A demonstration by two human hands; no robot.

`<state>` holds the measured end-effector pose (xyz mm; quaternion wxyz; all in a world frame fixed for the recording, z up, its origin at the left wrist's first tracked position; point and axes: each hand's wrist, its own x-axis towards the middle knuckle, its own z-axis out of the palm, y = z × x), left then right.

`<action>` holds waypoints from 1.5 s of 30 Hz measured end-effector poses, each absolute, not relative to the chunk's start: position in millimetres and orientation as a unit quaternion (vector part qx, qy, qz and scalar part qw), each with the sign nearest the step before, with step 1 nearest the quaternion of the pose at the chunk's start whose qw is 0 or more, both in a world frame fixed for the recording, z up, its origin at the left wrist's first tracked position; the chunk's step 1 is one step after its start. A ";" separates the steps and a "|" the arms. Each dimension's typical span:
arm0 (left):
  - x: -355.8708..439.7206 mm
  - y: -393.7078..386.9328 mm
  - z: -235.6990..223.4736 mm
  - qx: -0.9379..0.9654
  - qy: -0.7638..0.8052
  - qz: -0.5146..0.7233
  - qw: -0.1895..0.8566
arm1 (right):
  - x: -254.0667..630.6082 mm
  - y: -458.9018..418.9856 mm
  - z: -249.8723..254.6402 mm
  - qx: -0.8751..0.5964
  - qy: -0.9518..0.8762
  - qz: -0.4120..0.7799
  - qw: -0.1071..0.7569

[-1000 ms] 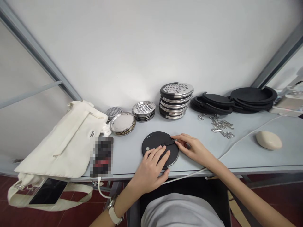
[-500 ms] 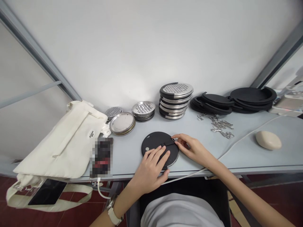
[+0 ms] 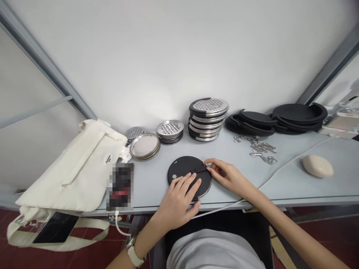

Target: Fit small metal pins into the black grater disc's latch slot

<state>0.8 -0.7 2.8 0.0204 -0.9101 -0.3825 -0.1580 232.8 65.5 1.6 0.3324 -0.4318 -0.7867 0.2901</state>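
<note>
A black round disc (image 3: 183, 164) lies flat near the front edge of the desk (image 3: 151, 179). The left hand (image 3: 178, 201) rests spread across its face, apparently as a steady; the right hand (image 3: 231, 177) pinches a small metal fitting (image 3: 205, 165) at the rim, seemingly the active contact. Whether the fitting is attached cannot be told. Beyond stand rimmed graters (image 3: 209, 119); to their right, loose metal clasps (image 3: 263, 149).

From here, bare desk (image 3: 291, 190) lies open at right of centre, crossed diagonally by a white cable (image 3: 276, 173). Stacked metal discs (image 3: 209, 121) and black rims (image 3: 251, 123) block the back; a cream bag (image 3: 75, 168) fills the left.
</note>
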 end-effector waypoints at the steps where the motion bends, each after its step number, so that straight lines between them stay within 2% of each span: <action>1: 0.7 -0.7 2.6 -0.910 -0.384 -0.157 0.019 | 232.9 65.3 1.5 -0.433 -0.785 0.293 0.332; 32: 0.0 -0.7 1.2 -0.910 -0.385 -0.150 0.015 | 233.4 64.6 0.1 -0.430 -0.784 0.314 0.318; 45: 0.2 0.3 1.7 -0.909 -0.385 -0.155 0.023 | 231.7 65.2 -1.3 -0.431 -0.782 0.294 0.342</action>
